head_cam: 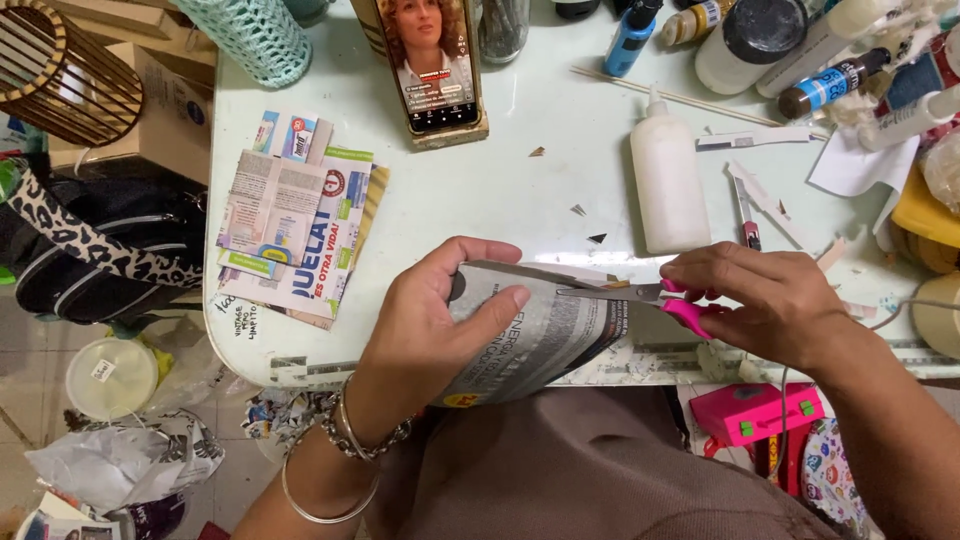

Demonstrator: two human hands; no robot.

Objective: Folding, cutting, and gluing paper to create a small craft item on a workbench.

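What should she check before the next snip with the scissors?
1. Left hand holds the printed sheet firmly, thumb on top: ok.
2. Left fingers out of the blades' way: ok, the thumb sits left of the tips.
3. Right hand has its grip in the pink handles of the scissors: ok.
4. Blades on the sheet's top edge: ok.
5. Cutting line marked on the sheet: cannot tell.
6. Table room near the cut: not ok, the glue bottle and paper scraps lie close by.
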